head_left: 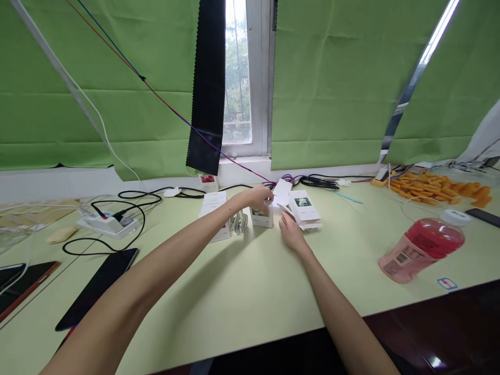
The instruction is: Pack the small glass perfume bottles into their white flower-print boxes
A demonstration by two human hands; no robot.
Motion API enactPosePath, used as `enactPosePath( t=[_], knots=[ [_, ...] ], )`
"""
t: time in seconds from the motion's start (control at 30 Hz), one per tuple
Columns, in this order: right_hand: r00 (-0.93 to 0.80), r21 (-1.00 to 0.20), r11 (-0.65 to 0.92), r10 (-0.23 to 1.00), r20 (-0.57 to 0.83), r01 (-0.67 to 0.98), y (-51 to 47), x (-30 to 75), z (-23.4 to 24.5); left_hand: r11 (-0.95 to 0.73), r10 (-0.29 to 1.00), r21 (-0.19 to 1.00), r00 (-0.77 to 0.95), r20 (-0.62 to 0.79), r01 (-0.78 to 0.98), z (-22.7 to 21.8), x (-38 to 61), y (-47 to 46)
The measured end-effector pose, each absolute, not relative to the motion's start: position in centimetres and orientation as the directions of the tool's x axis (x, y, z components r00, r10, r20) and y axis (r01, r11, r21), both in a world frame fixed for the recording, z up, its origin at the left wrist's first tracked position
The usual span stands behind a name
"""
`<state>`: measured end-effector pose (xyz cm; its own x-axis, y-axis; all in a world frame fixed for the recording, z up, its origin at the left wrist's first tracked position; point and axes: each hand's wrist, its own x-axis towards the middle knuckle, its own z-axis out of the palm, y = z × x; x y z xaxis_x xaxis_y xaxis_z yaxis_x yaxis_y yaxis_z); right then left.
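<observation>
My left hand [259,198] is closed, its curled fingers at the top of a small white box [262,220] standing on the table. The hand hides the upper part of this box. My right hand [289,230] is closed around the edge of a thin white paper piece [286,210], with the fingertips partly hidden. Right beside it lies a white box with a flower picture [305,206], tilted, its near end flap open. Behind the hands stands an upright white paper flap [282,190]. Left of the small box is a clear glass-like object [239,224], next to more white boxes [213,202].
A pink drink bottle [422,250] leans at the right. Orange pieces [433,188] are heaped behind it. Left are a black tablet [99,286], a power strip [107,225] and loose cables. Black cable coils [318,181] lie by the window wall.
</observation>
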<state>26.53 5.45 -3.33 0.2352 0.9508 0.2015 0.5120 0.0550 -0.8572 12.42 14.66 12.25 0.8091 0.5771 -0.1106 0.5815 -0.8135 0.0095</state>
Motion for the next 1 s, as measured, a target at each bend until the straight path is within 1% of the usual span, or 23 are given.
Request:
enactPosePath(
  t=[0.07, 0.13, 0.23, 0.27, 0.33, 0.37, 0.43, 0.5, 0.57, 0.63, 0.7, 0.8, 0.9, 1.0],
  knots=[
    [0.237, -0.896, 0.074, 0.952, 0.195, 0.439, 5.3, 26.9, -3.1, -0.848, 0.527, -0.014, 0.842, -0.116, 0.529, 12.2, 13.5, 12.9],
    [0.247, -0.920, 0.100, 0.947, 0.205, 0.378, 4.9, 27.2, -2.8, -0.846, 0.533, -0.035, 0.840, -0.105, 0.532, 12.2, 14.2, 10.7],
    [0.302, -0.955, 0.085, 0.938, 0.173, 0.283, 4.3, 27.3, -2.5, -0.797, 0.603, -0.038, 0.797, -0.031, 0.602, 11.9, 13.7, 7.3],
    [0.293, -0.967, 0.069, 0.946, 0.143, 0.247, 4.1, 27.2, -2.4, -0.767, 0.642, -0.033, 0.767, -0.015, 0.641, 11.7, 13.1, 6.3],
    [0.196, -0.983, 0.038, 0.978, 0.074, 0.181, 3.6, 26.9, -2.2, -0.687, 0.726, 0.008, 0.686, 0.038, 0.727, 11.1, 11.3, 4.8],
    [0.132, -0.985, 0.037, 0.989, 0.060, 0.167, 3.4, 26.5, -2.1, -0.644, 0.764, 0.037, 0.641, 0.076, 0.764, 10.6, 10.1, 4.3],
    [-0.006, -0.979, 0.087, 0.996, 0.087, 0.185, 2.8, 25.6, -1.8, -0.565, 0.824, 0.140, 0.549, 0.136, 0.813, 9.6, 7.6, 3.6],
    [-0.153, -0.988, 0.084, 0.986, 0.064, 0.133, 2.3, 24.4, -1.5, -0.492, 0.871, 0.298, 0.461, 0.170, 0.818, 8.3, 5.0, 2.9],
    [-0.272, -0.994, 0.070, 0.961, 0.045, 0.084, 1.7, 23.2, -1.3, -0.392, 0.920, 0.462, 0.329, 0.214, 0.796, 6.9, 2.7, 2.1],
    [-0.319, -0.995, 0.061, 0.947, 0.033, 0.077, 1.2, 22.1, -1.3, -0.303, 0.953, 0.600, 0.245, 0.178, 0.740, 5.5, 0.8, 1.2],
    [-0.330, -0.996, 0.036, 0.944, 0.008, 0.078, 0.8, 21.3, -1.3, -0.211, 0.976, 0.700, 0.181, 0.119, 0.682, 4.3, -0.5, 0.5],
    [-0.291, -0.999, 0.003, 0.957, -0.009, 0.042, 0.5, 20.4, -1.7, -0.113, 0.993, 0.798, 0.103, 0.065, 0.592, 2.7, -1.6, 0.0],
    [-0.230, -0.999, 0.027, 0.973, 0.017, 0.043, 0.5, 20.0, -2.2, -0.063, 0.996, 0.844, 0.081, 0.023, 0.532, 1.9, -1.8, 0.0],
    [-0.194, -0.995, 0.072, 0.979, 0.056, 0.075, 0.7, 19.9, -2.6, -0.075, 0.996, 0.859, 0.086, 0.037, 0.507, 1.7, -1.8, 0.0]
  ],
)
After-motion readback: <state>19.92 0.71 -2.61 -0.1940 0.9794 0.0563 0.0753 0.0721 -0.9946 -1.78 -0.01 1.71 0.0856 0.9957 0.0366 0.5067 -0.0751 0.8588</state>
